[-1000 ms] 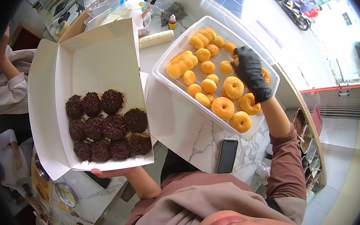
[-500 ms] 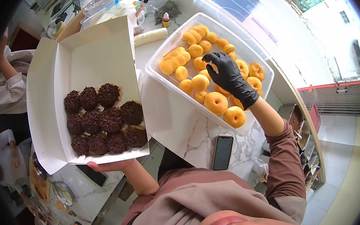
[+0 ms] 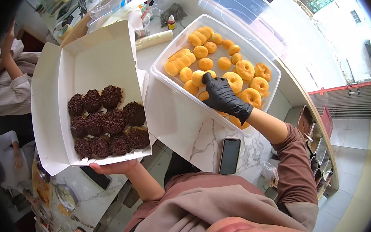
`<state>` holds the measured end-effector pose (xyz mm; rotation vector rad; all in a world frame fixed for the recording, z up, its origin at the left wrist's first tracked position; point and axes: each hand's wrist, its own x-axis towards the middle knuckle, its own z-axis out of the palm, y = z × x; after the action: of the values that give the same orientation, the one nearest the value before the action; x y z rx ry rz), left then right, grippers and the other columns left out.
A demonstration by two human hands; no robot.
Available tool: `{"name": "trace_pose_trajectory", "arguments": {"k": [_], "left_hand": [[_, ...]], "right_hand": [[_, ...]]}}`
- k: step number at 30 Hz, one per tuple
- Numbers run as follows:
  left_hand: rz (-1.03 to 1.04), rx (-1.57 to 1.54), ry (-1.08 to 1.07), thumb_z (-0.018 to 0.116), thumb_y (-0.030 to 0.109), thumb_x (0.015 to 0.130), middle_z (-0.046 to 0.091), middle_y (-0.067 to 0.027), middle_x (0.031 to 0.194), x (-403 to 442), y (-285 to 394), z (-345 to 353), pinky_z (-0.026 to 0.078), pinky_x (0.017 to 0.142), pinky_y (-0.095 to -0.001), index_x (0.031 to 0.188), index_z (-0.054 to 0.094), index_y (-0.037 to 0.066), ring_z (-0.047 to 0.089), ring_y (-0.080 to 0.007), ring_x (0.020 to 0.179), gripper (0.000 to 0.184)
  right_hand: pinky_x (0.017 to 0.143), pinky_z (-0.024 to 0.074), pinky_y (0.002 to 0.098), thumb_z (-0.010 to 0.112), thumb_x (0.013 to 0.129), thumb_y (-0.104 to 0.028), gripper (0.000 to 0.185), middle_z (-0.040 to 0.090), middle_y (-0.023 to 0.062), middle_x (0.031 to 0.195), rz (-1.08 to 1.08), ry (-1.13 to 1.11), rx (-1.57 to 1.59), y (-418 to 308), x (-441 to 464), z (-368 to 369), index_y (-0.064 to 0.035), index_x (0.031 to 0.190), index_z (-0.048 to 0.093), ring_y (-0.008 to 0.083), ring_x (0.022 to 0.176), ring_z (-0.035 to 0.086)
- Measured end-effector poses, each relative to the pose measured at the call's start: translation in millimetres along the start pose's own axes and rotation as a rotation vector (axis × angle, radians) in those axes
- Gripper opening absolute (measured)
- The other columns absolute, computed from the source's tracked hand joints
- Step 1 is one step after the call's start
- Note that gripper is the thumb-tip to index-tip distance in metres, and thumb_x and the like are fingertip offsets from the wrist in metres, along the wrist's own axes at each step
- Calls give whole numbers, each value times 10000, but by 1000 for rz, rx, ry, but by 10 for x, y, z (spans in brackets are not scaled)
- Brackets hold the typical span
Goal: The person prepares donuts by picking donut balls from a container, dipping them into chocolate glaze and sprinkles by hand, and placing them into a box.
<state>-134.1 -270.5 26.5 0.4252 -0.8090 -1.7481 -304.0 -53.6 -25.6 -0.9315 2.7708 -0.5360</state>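
My bare left hand [image 3: 119,166] supports an open white cardboard box [image 3: 48,113] from below at its near edge. Inside the box sit several round doughnuts covered in chocolate sprinkles [image 3: 94,124], in rows towards the near end. My right hand [image 3: 226,97], in a black glove, is down in a clear plastic tub [image 3: 170,91] of plain golden doughnuts. Its fingers are bent against a plain round doughnut [image 3: 197,78], whose right side they partly cover. Ring doughnuts [image 3: 244,70] lie beside the glove, and small round ones sit further back.
A phone [image 3: 230,156] lies on the marble table [image 3: 200,143] before me. Behind the tub are its clear lid [image 3: 238,13], a small bottle [image 3: 171,23] and a plastic-wrap roll [image 3: 154,40]. At the left, another person's arm [image 3: 11,64] shows beyond the box.
My right hand has moved left and nearer, lower into the tub, its fingers now at a plain round doughnut that has shifted left and back. The box has stayed almost in place.
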Motion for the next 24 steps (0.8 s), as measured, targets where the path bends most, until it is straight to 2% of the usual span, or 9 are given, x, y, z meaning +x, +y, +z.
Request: {"name": "trace_pose_trajectory", "arguments": {"k": [5, 6, 10, 13, 16, 18, 21, 23, 24], "left_hand": [[16, -44, 28, 298, 501, 777, 318, -112, 1244, -23, 47, -25, 303, 922, -419, 1225, 278, 45, 335, -287, 1126, 640], [16, -53, 24, 306, 494, 774, 321, -115, 1241, -32, 66, -21, 304, 922, -420, 1222, 283, 43, 337, -289, 1124, 636], [47, -64, 16, 348, 466, 764, 336, -125, 1228, -116, 159, 31, 306, 920, -423, 1212, 300, 40, 351, -296, 1110, 620], [45, -114, -5, 394, 446, 753, 348, -131, 1219, -232, 188, 8, 304, 920, -428, 1208, 311, 39, 360, -304, 1101, 616], [-16, -214, -57, 433, 433, 743, 355, -139, 1214, -374, 264, -23, 304, 917, -438, 1203, 324, 38, 364, -314, 1095, 616], [-63, -275, -99, 463, 426, 732, 338, -147, 1230, -520, 327, 4, 293, 926, -454, 1210, 320, 42, 358, -327, 1102, 629], [-109, -356, -192, 474, 425, 727, 335, -147, 1236, -741, 426, 19, 276, 944, -455, 1210, 318, 37, 355, -325, 1111, 639], [-142, -382, -295, 486, 432, 711, 354, -171, 1215, -1013, 524, 99, 284, 937, -458, 1203, 317, 18, 351, -345, 1108, 665], [-215, -468, -429, 496, 421, 711, 388, -168, 1190, -1129, 616, 70, 331, 910, -442, 1177, 354, 12, 390, -326, 1081, 637]], "right_hand": [[593, 431, 323, 654, 596, -137, 397, 537, 146, 688, -103, -6, 444, 159, 3, -153, -27, 943, 496, 261, 632, 537], [586, 428, 289, 654, 628, -169, 395, 538, 86, 674, -71, 33, 543, 164, -1, -236, -46, 985, 535, 165, 624, 518], [677, 442, 216, 573, 764, -213, 424, 502, 48, 1047, 99, -166, 1252, 160, -222, -725, -44, 1135, 458, 86, 798, 496], [727, 432, 222, 573, 763, -205, 424, 496, 43, 1082, 153, -176, 1534, 305, -566, -847, -39, 1133, 454, 81, 892, 483], [811, 400, 285, 503, 792, -210, 469, 489, 107, 1104, -338, 247, 592, 401, -1054, -985, -53, 1209, 357, 196, 990, 473], [836, 379, 299, 452, 801, -205, 465, 478, 148, 1113, -187, 201, 665, 516, -1417, -1062, -61, 1224, 325, 244, 1014, 457], [706, 419, 279, 408, 807, -205, 396, 511, 136, 1037, -216, 357, 84, 532, -2076, -1255, -85, 1180, 353, 229, 872, 503], [594, 426, 253, 503, 784, -212, 295, 545, 101, 978, -111, 488, -875, 534, -2674, -1325, -107, 1059, 499, 178, 701, 529], [564, 421, 244, 460, 807, -251, 335, 550, 73, 864, 44, 408, -741, 595, -2951, -1331, -115, 1114, 461, 148, 652, 505]]}}
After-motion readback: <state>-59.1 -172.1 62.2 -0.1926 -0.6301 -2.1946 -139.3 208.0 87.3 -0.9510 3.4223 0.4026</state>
